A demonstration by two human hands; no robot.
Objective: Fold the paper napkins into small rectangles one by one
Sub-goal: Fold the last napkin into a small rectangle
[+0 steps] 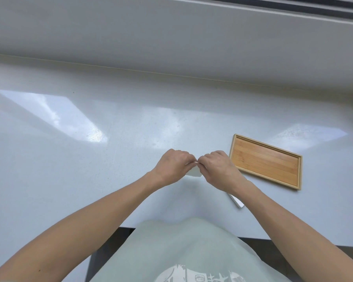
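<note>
Both hands pinch one white paper napkin (194,171) between them, left hand (174,164) and right hand (217,166) fingertips meeting over its top edge; it hangs just beneath.

Single head-worn wide-angle view, looking forward and steeply down from above the person's chest. Worktop (69,159) fills mid-frame, close in; both forearms run up from the bottom corners to centre. Back ledge (171,37) bows across the top from lens distortion. Wooden tray (298,171) sits right of centre. No second view.
</note>
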